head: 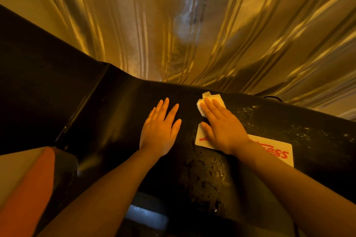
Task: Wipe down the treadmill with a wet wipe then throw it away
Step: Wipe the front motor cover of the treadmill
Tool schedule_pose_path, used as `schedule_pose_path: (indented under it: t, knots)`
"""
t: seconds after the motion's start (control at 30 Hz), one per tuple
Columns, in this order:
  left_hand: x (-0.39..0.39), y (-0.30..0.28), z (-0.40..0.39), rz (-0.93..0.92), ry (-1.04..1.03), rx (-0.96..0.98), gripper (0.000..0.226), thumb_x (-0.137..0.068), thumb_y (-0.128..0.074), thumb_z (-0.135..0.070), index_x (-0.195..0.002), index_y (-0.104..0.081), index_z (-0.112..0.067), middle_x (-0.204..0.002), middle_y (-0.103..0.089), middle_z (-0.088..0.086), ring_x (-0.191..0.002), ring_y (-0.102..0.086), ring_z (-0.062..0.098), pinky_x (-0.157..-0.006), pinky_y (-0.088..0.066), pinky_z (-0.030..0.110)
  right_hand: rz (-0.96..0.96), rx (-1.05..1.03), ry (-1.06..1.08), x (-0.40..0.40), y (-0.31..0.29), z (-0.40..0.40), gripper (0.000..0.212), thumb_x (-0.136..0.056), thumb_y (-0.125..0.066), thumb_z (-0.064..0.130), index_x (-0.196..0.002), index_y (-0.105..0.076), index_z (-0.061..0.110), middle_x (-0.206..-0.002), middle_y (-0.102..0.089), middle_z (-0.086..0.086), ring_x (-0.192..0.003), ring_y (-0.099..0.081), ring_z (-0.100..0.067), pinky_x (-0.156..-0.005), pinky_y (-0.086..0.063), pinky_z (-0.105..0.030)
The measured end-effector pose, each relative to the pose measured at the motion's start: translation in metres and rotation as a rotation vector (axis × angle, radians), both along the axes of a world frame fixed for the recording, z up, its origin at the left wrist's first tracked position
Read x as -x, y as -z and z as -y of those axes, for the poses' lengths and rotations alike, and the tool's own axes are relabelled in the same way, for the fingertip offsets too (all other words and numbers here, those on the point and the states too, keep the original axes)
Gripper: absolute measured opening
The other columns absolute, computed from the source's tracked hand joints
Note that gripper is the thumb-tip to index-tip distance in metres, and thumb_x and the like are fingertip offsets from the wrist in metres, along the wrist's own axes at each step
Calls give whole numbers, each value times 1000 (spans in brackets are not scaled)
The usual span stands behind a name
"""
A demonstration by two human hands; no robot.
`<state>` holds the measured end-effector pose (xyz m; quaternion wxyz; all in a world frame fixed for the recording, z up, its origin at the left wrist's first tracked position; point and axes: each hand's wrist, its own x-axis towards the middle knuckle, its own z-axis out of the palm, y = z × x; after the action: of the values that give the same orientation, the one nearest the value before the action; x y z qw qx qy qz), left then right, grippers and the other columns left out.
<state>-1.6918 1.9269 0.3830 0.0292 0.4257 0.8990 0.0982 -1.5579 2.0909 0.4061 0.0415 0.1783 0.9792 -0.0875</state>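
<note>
The treadmill's black top cover (107,113) stretches across the view, with wet streaks and droplets on its right and near parts. My right hand (221,125) lies flat with straight fingers on a white wet wipe (211,100), pressing it onto the cover near the far edge. Most of the wipe is hidden under the fingers. My left hand (159,131) rests flat on the cover just left of it, fingers straight and spread, holding nothing.
A white label with red lettering (277,152) is stuck on the cover, partly under my right wrist. Striped golden curtains (192,25) hang right behind the treadmill. An orange-red fabric shape (28,188) fills the lower left. A thin black cable (273,98) shows at the cover's far right edge.
</note>
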Motion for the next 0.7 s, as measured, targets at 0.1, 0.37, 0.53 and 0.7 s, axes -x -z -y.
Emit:
schedule_pose_path:
  t: [0.1,0.37,0.53,0.7]
  knots:
    - [0,0,0,-1,-1,-2,56,-102,-18,-48,-155,-10,-30,-164,1,-1,-149,8,15,-117,4,30,7,19,43,9,-4,-3,64,-102,-21,51,-155,2,22,-163,6,0,-150,8,-17,-121,-4,-34]
    - [-2,-2,0,10,6,41,58,-102,-18,-49,-155,-6,-29,-164,3,2,-150,10,17,-120,2,33,12,62,47,-20,-7,25,68,-99,-10,60,-155,3,24,-163,8,1,-148,12,-15,-115,5,-28]
    - [-7,-4,-4,50,-23,28,57,-103,-19,-47,-155,-9,-27,-164,1,2,-150,8,17,-120,1,33,-5,88,61,-34,-1,34,78,-85,3,65,-154,5,27,-162,10,5,-143,18,-8,-111,10,-24]
    - [-22,-11,-16,80,6,-12,53,-105,-19,-43,-155,-13,-27,-164,-1,-1,-150,7,14,-119,2,30,-4,47,77,-24,-3,21,68,-98,-10,58,-155,2,23,-163,8,1,-147,14,-13,-112,10,-25]
